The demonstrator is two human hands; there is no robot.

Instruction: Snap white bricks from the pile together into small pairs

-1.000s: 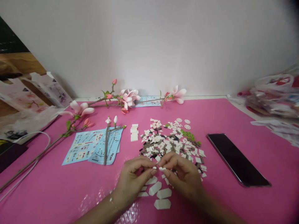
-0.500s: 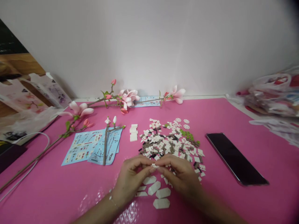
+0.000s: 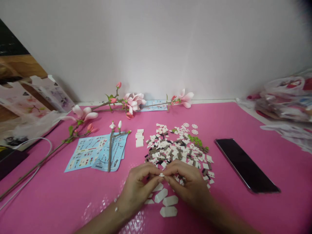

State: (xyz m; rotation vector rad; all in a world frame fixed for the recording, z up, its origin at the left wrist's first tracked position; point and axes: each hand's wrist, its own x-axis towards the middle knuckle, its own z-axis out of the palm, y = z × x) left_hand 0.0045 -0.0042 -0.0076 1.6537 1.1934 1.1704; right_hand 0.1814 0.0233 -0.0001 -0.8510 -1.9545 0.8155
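My left hand [image 3: 138, 182] and my right hand [image 3: 188, 182] meet in front of the heap, thumbs and index fingers pinched on a small white piece [image 3: 161, 175] between them. Its exact shape is too small to tell. Just beyond my fingers spreads a heap of loose white, brown, black and green pieces [image 3: 170, 149]. Below my hands lie several larger white angular pieces [image 3: 168, 212]. A short brown branch [image 3: 110, 151] with white buds rests on blue printed sheets [image 3: 89, 151] to the left.
A black phone [image 3: 247, 165] lies at the right. Pink flower branches [image 3: 133, 102] stretch along the back and left. Small white plates [image 3: 139, 138] sit left of the heap. Plastic bags [image 3: 285, 94] are at far right, boxes [image 3: 50, 92] at far left.
The small white piece has turned slightly and sits a touch lower between my fingertips. My left hand has shifted slightly, covering more of the white pieces below it.
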